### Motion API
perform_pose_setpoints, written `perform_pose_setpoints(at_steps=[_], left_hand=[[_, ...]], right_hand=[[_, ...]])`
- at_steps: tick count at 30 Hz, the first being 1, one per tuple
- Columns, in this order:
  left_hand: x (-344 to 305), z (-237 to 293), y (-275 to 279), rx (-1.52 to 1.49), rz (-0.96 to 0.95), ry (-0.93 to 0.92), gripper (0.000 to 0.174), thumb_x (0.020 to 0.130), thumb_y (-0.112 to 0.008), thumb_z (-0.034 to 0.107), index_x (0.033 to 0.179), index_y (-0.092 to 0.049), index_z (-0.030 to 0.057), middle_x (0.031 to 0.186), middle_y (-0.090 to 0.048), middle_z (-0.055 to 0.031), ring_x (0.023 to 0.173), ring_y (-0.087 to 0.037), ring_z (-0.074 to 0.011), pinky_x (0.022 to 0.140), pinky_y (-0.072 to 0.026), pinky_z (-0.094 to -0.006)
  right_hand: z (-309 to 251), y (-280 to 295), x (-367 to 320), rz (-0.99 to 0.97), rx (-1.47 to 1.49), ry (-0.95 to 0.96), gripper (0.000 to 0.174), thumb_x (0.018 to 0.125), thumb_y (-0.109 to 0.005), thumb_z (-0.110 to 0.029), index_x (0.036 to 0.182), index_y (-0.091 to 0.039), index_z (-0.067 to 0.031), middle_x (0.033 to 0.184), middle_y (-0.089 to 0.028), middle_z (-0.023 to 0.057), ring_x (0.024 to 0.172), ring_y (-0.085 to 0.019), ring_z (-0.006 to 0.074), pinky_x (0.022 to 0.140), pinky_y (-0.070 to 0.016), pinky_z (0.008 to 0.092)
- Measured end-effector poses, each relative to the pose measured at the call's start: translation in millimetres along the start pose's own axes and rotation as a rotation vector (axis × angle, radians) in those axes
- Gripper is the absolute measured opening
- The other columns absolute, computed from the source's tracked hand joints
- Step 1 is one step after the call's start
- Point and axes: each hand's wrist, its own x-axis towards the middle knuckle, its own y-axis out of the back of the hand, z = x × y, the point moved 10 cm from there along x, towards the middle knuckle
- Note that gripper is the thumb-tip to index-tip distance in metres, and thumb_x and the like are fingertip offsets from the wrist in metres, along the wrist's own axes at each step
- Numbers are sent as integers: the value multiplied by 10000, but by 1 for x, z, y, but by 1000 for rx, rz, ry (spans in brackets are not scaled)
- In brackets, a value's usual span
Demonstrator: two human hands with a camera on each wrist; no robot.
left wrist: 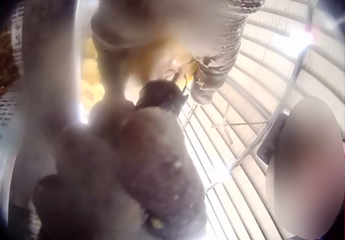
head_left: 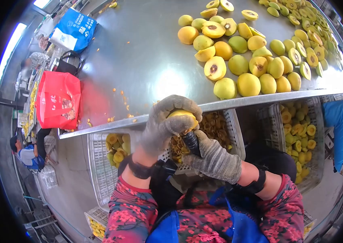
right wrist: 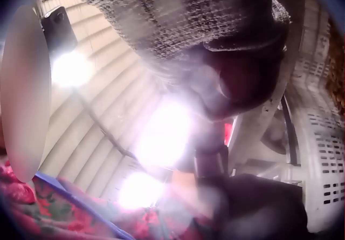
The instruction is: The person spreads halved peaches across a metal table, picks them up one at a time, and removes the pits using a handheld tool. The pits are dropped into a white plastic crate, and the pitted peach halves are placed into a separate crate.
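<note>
A yellow peach half (head_left: 183, 115) sits in my gloved left hand (head_left: 159, 121), fingers curled over it, at the table's front edge. My gloved right hand (head_left: 218, 160) grips a tool with a black ribbed handle (head_left: 191, 143), its upper end right at the fruit's underside. In the left wrist view, the tool's black collar (left wrist: 159, 95) and a thin bent metal tip (left wrist: 186, 83) meet the peach's cut face. The right wrist view shows the right glove (right wrist: 215, 40) from below, with the tool hidden. Whole and halved peaches (head_left: 248, 85) lie on the metal table (head_left: 135, 52).
Beneath the hands, a white crate (head_left: 236, 131) holds brownish scraps. Crates of peach pieces stand at the left (head_left: 96, 170) and right (head_left: 319, 121). A red bag (head_left: 58, 101) and a blue bag (head_left: 74, 30) are at the table's left. Other people sit further off.
</note>
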Motion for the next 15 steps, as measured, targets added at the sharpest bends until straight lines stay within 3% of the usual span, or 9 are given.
perform_pose_setpoints(at_steps=[2,4,5,8,11,15], left_hand=[[2,-5,-1,33,-30,56,388,701,-754,293,929,-625,7,864,-631,-96,785,-605,-164,707,-505,-289],[4,-10,-1,46,-15,118,397,664,-741,291,894,-631,-15,839,-635,-126,755,-621,-194,693,-516,-316],[5,-10,-4,51,-57,142,357,678,-743,257,895,-637,-6,844,-637,-104,765,-610,-167,691,-507,-293],[6,-13,-8,33,-154,180,279,708,-747,175,909,-650,10,847,-641,-54,787,-594,-111,696,-496,-252],[6,-10,-12,90,-212,156,293,706,-750,177,921,-652,4,852,-645,-64,796,-601,-125,707,-502,-262],[6,-8,-17,-9,-160,145,403,651,-748,294,886,-647,-17,829,-653,-121,759,-631,-200,672,-529,-317]], right_hand=[[3,-3,-2,-74,37,-91,559,834,-669,-126,1297,-365,-53,852,-563,46,588,-583,79,524,-492,232],[1,-8,-5,-289,469,-505,538,831,-673,-127,1276,-379,-54,857,-564,45,598,-582,84,550,-499,242],[-5,-16,-13,-395,684,-715,528,830,-675,-128,1265,-386,-55,860,-565,44,603,-582,86,563,-502,248],[-8,-13,-14,-373,666,-761,380,829,-676,-133,1132,-469,-37,816,-558,32,549,-562,94,500,-485,265],[-3,-26,-22,-366,901,-656,253,838,-659,-144,985,-493,-21,690,-522,26,431,-487,104,367,-397,259],[-27,-22,-30,-550,1202,-843,194,834,-642,-146,896,-498,-32,582,-483,28,421,-452,106,373,-360,243]])
